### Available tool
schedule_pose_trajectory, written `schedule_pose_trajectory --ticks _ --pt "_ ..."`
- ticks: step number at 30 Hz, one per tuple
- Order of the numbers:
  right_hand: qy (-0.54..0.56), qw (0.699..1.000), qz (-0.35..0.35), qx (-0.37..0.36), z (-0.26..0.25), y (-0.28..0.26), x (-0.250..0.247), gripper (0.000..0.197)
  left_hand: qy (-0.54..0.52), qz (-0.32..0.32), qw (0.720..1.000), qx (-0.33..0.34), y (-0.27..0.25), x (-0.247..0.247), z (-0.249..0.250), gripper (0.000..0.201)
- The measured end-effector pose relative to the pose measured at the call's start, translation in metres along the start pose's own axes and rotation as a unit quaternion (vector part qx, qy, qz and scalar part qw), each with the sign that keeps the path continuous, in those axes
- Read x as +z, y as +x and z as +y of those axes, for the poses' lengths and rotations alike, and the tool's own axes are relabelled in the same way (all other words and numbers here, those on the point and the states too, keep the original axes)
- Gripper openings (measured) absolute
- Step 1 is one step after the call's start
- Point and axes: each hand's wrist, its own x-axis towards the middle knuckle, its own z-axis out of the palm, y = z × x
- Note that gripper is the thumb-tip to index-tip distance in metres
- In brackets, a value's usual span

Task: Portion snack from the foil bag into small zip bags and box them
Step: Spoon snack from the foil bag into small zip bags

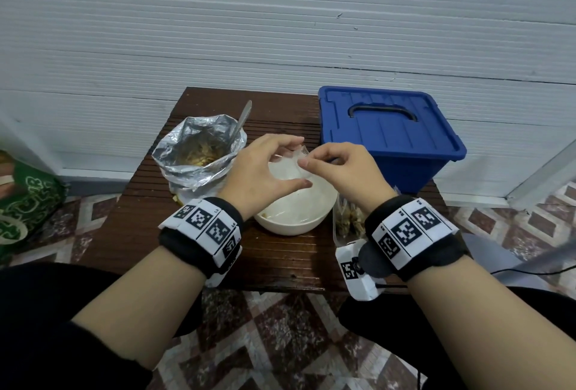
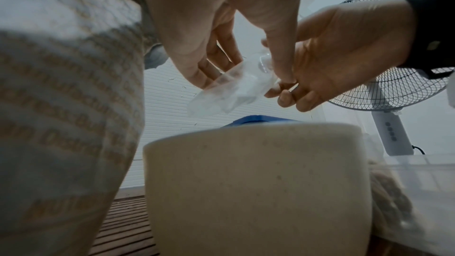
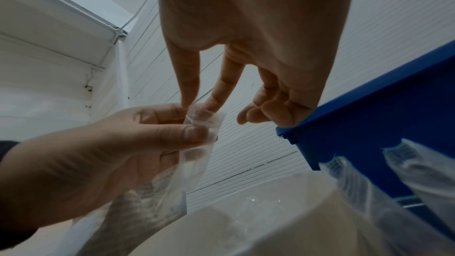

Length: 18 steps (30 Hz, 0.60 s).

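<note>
Centrally, both hands hold one small clear zip bag (image 1: 288,165) in the air above the cream bowl (image 1: 293,224), presumably so that anything spilt falls into the bowl and not onto the table. The left hand (image 1: 258,168) curls its fingers and thumb round the bag's body; the right hand (image 1: 339,168) pinches the top edge between thumb and forefinger, its other fingers loosely curled and holding nothing. The right wrist view shows that pinch at the bag's mouth (image 3: 199,114), a grip suited to parting the zip strip; the bag appears empty, so filling is judged not yet begun.

The foil bag (image 1: 199,153) stands open at the left of the bowl, with snack visible inside and a metal spoon (image 1: 241,121) resting in it, handle up and toward the far side, ready for scooping. At least one filled zip bag (image 1: 349,218) lies just right of the bowl, partly hidden by the right wrist. The blue lidded box (image 1: 389,137) sits at the far right, lid closed, within reach for packing.

All of this rests on a small dark slatted wooden table (image 1: 149,218). Behind it runs a white ribbed wall (image 1: 280,31); the floor has patterned red and cream tiles (image 1: 280,343). A standing fan (image 2: 399,89) appears at the right in the left wrist view.
</note>
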Motion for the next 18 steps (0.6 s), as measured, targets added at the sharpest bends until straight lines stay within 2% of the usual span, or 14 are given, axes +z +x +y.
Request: schedule_pose_trajectory --ticks 3,6,10,13,18 --pt "-0.023 1.0 -0.002 -0.012 0.0001 0.0003 0.0011 0.007 -0.006 -0.005 1.0 -0.001 -0.0015 0.0019 0.001 0.065" --pt "-0.005 1.0 0.002 -0.01 -0.0012 -0.0009 0.0018 0.011 -0.018 0.0 1.0 -0.009 -0.0017 0.0034 0.0018 0.062" --pt "0.016 0.999 0.05 -0.008 0.0019 -0.0002 -0.0001 0.009 -0.037 0.016 0.999 -0.013 -0.0006 0.0025 0.0029 0.054" --pt "0.017 0.998 0.055 0.003 0.0044 0.0013 0.0005 0.014 -0.04 0.016 0.999 -0.005 -0.002 0.0019 0.005 0.052" --pt "0.024 0.997 0.071 0.004 0.0045 0.0032 0.0016 0.022 -0.056 0.001 0.998 -0.03 -0.0041 0.0023 0.0087 0.064"
